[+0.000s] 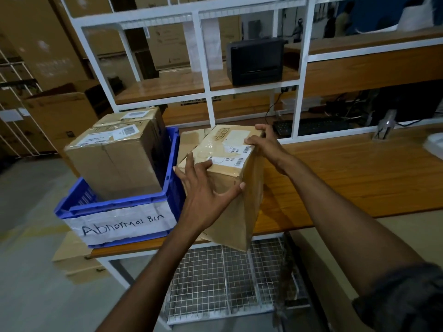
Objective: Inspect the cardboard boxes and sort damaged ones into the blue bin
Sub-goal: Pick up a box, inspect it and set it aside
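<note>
Head view: left grip (203, 200) and right grip (263, 144) clasp the cardboard box (233, 218), long axis near-upright, tilted.

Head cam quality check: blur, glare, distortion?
Head view: dim, warm lighting; wide-angle distortion bows the white metal shelf frame; glare streaks the clear tape on the brown cardboard box held by the left hand and right hand; the far background is soft; the blue plastic bin has a legible handwritten label.
</note>
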A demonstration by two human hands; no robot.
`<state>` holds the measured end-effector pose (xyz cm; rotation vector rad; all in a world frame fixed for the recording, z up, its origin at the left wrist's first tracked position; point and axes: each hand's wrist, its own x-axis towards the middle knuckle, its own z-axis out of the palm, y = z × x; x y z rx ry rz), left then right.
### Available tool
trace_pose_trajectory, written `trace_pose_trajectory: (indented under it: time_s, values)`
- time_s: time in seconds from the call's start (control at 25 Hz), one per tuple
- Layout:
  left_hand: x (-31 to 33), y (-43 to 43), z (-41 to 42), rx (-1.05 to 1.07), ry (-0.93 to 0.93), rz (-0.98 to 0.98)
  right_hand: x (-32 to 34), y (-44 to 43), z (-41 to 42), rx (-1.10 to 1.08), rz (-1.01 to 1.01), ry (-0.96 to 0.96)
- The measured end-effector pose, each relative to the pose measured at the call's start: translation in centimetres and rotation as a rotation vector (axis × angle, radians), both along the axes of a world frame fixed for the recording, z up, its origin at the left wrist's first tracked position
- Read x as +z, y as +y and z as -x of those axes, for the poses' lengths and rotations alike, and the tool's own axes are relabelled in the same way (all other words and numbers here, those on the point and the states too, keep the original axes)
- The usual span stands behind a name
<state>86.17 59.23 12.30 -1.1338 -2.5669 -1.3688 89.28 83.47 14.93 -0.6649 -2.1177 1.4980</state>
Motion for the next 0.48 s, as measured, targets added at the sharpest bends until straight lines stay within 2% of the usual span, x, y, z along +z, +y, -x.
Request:
trace_pose_trajectory:
  time_s: [0.16,0.28,0.36,0.4,0.48]
  values:
    - [-0.3,-1.7,1.2,-0.150,0.036,-0.047,-0.2,-0.8,-2.7,-0.250,-0.208,-0.092]
    - [-2.0,-2.9,1.7,-0.098,-0.050,-0.305,-1.0,-3.4,-7.0,-0.429,-0.291,-0.082]
    - [-3.1,-2.7,2.0,0.082,-0.084,-0.464,-1.4,-4.9,-9.3,-0.428,-0.258,0.009]
    - [-3.3,-2.4,2.0,0.154,-0.096,-0.477,-1.6,-4.9,-9.7,-0.390,-0.225,0.058]
    - [-3.5,-1.8,1.5,0.159,-0.123,-0.403,-1.6,-3.9,-9.7,-0.239,-0.083,0.113]
